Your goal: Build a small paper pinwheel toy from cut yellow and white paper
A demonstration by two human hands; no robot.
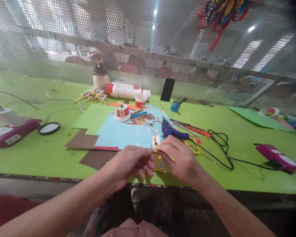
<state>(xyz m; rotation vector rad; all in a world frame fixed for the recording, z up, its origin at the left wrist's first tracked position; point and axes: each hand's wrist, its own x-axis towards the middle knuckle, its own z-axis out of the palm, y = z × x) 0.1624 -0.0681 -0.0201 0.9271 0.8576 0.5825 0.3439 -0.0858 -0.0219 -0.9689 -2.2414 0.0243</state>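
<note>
In front of me, near the table's front edge, my left hand (135,162) and my right hand (181,158) meet at a small strip of printed white paper (156,139) with red and dark marks. Both hands pinch its lower end between thumb and finger, where a bit of yellow shows. The strip stands upright above my fingertips. Just beyond my right hand lies a blue glue gun (174,131). Yellow-handled scissors (196,149) are partly hidden behind that hand. Light blue paper (115,135) spreads beyond my left hand.
Paper cups (122,112) stand on the sheets, with a stack of cups (128,91) lying behind. A phone (167,89) leans near a blue pot (175,106). Black cable (219,141) runs to a purple power strip (278,157). Another power strip (14,133) sits at left.
</note>
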